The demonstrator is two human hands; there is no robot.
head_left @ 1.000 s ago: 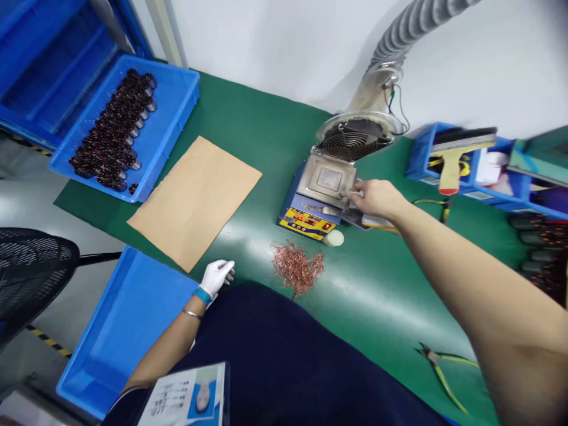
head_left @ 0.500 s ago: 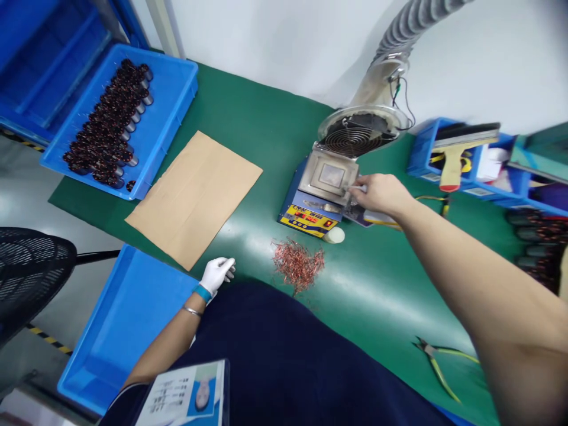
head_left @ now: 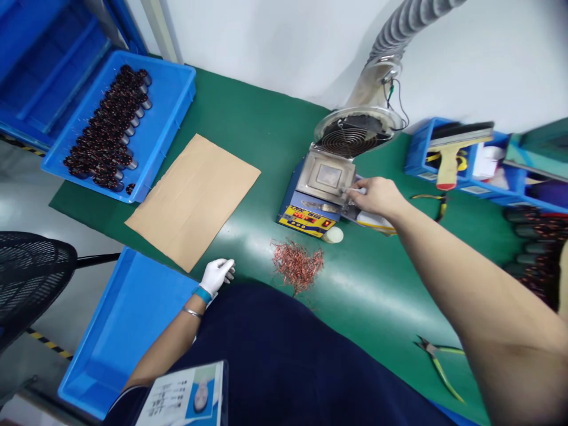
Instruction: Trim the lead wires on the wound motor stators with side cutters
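My bare right hand (head_left: 377, 195) is closed on a small pale tool (head_left: 360, 191) at the right edge of the blue and yellow machine (head_left: 306, 220). The machine's top has a square metal pot (head_left: 329, 176). My left hand (head_left: 217, 274), in a white glove, rests at the table's near edge with its fingers curled; whether anything is in them is hidden. Between my hands lies a heap of copper wire bits (head_left: 297, 265). A round whitish piece (head_left: 333, 235) touches the machine's front corner.
A fume hood (head_left: 355, 133) hangs behind the pot. Brown cardboard (head_left: 195, 201) lies left of centre. A blue tray (head_left: 171, 89) holds many dark coils. Green-handled cutters (head_left: 437, 364) lie at lower right. Blue bins (head_left: 415, 157) stand at back right.
The view has shifted slightly. My right hand is still at the pot's right edge, and my left hand has not visibly moved.
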